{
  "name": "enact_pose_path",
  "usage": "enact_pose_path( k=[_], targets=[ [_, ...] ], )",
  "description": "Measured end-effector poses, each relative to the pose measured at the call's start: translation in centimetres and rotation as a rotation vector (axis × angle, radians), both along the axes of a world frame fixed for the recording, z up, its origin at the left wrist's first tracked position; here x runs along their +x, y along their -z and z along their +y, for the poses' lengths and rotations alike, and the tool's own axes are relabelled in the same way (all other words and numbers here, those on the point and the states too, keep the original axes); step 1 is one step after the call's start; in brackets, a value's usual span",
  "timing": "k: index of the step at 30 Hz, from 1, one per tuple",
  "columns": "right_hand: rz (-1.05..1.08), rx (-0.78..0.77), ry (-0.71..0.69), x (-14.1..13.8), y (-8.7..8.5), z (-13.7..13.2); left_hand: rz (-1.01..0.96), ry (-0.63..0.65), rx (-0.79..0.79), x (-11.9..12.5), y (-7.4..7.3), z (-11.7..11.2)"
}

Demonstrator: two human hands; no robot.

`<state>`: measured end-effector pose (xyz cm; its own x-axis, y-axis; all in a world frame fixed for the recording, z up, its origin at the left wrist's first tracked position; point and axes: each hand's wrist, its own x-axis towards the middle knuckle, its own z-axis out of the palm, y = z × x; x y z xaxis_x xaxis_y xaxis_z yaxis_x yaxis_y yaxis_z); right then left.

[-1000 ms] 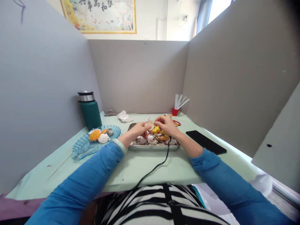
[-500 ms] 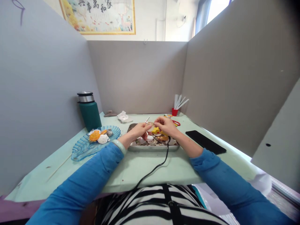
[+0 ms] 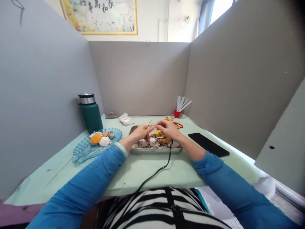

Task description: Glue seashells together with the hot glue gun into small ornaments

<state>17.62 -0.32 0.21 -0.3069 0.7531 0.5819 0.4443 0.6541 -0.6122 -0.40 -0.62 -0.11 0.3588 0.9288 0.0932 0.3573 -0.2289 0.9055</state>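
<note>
Over a metal tray (image 3: 154, 151) of shells, my two hands meet at chest height. My left hand (image 3: 142, 132) is closed, thumb on top, on a pale, flat shell (image 3: 152, 131). Beside it my right hand (image 3: 166, 128) has thumb and fingertips pinched together at the shell's upper edge; whatever is between them is too small to make out. Just under the right fingers lies a yellow object (image 3: 158, 133), partly hidden. A black cord (image 3: 156, 173) runs from the tray near my right wrist towards my lap. A thin white stick (image 3: 149, 121) pokes up behind my hands.
On the left stand a blue glass plate (image 3: 82, 156) with several shells and a green flask (image 3: 91, 116). A thin wooden stick (image 3: 59, 170), crumpled tissue (image 3: 125, 119), red-handled scissors (image 3: 178, 125), a red cup (image 3: 177, 114) of white sticks and a black slab (image 3: 209, 144) lie around. Grey partitions enclose three sides.
Almost nothing differs. My right fingertips have shifted very slightly at the shell's edge, and the shell is tilted a little differently; both arms stay in place.
</note>
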Motion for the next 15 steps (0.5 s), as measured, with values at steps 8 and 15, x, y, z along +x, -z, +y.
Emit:
enact_pose_path(
  k=[8, 15],
  targets=[
    [-0.051, 0.037, -0.007, -0.06, 0.07, -0.08, -0.175, 0.025, -0.021, 0.1, -0.61, -0.55],
    [-0.097, 0.092, 0.017, -0.04, 0.02, -0.21, -0.124, 0.027, -0.021, 0.07, -0.44, -0.41]
  ],
)
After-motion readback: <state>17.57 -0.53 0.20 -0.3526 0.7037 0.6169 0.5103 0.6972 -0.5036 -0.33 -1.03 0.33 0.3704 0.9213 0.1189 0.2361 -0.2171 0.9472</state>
